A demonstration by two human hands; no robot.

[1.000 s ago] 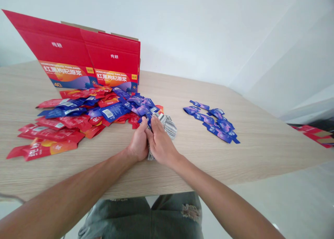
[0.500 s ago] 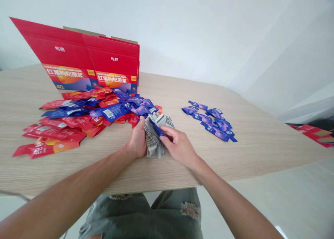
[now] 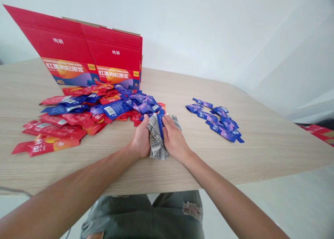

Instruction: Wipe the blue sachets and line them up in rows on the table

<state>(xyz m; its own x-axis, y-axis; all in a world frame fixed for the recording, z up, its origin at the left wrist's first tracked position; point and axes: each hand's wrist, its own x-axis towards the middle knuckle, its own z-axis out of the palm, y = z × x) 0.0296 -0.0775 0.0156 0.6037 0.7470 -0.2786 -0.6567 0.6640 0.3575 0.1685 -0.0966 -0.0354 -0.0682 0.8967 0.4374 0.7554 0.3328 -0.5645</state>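
My left hand (image 3: 141,138) grips a grey striped cloth (image 3: 156,143) bunched on the wooden table (image 3: 182,169). My right hand (image 3: 174,138) pinches a blue sachet (image 3: 160,122) against that cloth. Both hands sit close together at the near edge of a big pile of red and blue sachets (image 3: 86,110). A smaller group of blue sachets (image 3: 217,122) lies apart to the right of my right hand.
A red printed carton (image 3: 88,58) stands unfolded behind the big pile, against the white wall. More red packaging (image 3: 319,131) lies beyond the table's right edge. My knees in torn grey trousers (image 3: 156,214) show below the near table edge.
My right hand drew back from the cloth with the blue sachet half a second ago and has now come back against it. The left hand kept its hold on the cloth.
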